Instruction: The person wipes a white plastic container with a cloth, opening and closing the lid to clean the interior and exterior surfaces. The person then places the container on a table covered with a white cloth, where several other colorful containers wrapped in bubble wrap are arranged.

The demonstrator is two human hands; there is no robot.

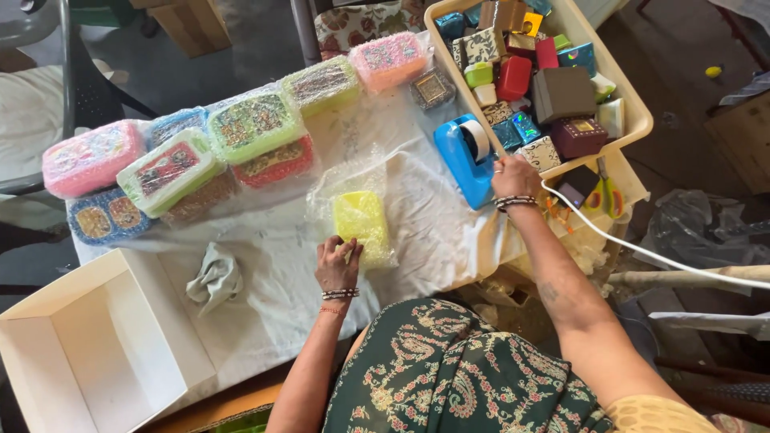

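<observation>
- Table: bubble wrap lies loose around the yellow box at table centre; it may spring open if released.
- Tape dispenser: right hand rests on it, fingers curled at the tape; whether tape is pinched cannot be told. The dispenser may slide.
- Left hand: flat, fingers spread, pressing the box's near edge; light pressure risks shifting.

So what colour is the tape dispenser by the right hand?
Blue tape dispenser, touched by the right hand; head view.
</observation>
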